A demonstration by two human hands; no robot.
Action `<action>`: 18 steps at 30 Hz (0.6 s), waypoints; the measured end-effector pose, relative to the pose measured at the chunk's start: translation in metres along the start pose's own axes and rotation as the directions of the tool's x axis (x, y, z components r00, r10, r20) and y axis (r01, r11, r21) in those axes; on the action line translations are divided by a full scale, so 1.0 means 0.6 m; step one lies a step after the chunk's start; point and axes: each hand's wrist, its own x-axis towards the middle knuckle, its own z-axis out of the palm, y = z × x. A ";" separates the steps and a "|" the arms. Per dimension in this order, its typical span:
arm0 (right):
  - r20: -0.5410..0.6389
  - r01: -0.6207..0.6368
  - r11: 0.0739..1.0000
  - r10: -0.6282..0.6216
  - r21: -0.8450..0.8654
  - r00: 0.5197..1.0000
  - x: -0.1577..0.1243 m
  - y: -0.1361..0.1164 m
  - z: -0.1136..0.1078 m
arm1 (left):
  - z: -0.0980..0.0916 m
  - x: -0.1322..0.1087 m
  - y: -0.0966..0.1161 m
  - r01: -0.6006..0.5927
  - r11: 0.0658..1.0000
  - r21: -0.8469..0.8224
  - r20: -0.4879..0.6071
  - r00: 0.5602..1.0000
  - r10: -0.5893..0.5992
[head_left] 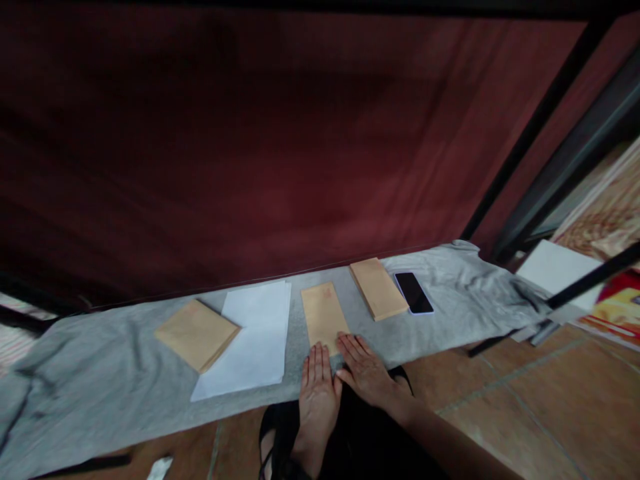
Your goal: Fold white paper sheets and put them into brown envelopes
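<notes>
My left hand (318, 387) lies flat with fingers stretched out, its fingertips touching the near edge of a single brown envelope (324, 315) on the grey cloth (100, 373). My right hand (365, 370) rests flat beside it, fingers extended, fingertips at the envelope's near right corner. Neither hand holds anything. A stack of white paper sheets (253, 340) lies left of the envelope. A stack of brown envelopes (197, 333) overlaps the sheets' left side. Another stack of brown envelopes (378, 288) lies to the right.
A black phone (413, 292) lies face up right of the right envelope stack. A dark red curtain (250, 147) hangs behind the cloth. Black metal bars (540, 113) slant at the right. A white board (557, 267) and tiled floor (525, 407) are at right.
</notes>
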 end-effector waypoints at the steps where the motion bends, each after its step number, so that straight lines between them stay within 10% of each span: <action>1: -0.007 -0.010 1.000 0.010 -0.005 1.000 -0.003 0.002 -0.002 | -0.002 0.000 0.000 0.001 1.000 0.004 0.002 1.000 -0.001; 18: 0.005 -0.046 0.999 0.047 -0.021 0.999 -0.022 0.016 -0.016 | 0.002 0.020 0.048 -0.084 0.991 -0.105 0.051 0.995 0.090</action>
